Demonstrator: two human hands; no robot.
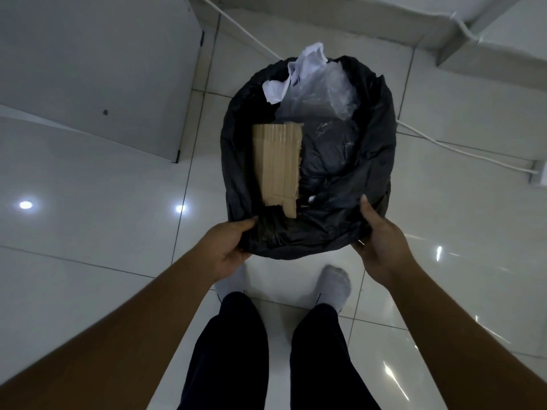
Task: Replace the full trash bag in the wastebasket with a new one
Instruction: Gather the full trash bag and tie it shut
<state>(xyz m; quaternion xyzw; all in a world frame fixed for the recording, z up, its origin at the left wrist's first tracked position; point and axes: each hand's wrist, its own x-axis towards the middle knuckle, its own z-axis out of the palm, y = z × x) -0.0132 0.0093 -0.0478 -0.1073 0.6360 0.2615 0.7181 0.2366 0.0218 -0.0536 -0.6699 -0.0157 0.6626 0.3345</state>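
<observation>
A black trash bag (376,149) lines the wastebasket, which it hides completely, on the tiled floor in front of me. Inside lie a piece of brown cardboard (278,164), crumpled white paper (299,72) and clear plastic film (325,93). My left hand (229,247) grips the bag's near rim at the lower left, thumb on top and fingers under the fold. My right hand (381,235) grips the near rim at the lower right, thumb lying on the inner side of the bag.
A white cabinet door (97,69) stands at the left. A white cable (461,149) runs across the floor behind the basket to a socket block (540,176) at the right edge. A wall base (325,16) lies behind. My socked feet (336,285) stand just below the basket.
</observation>
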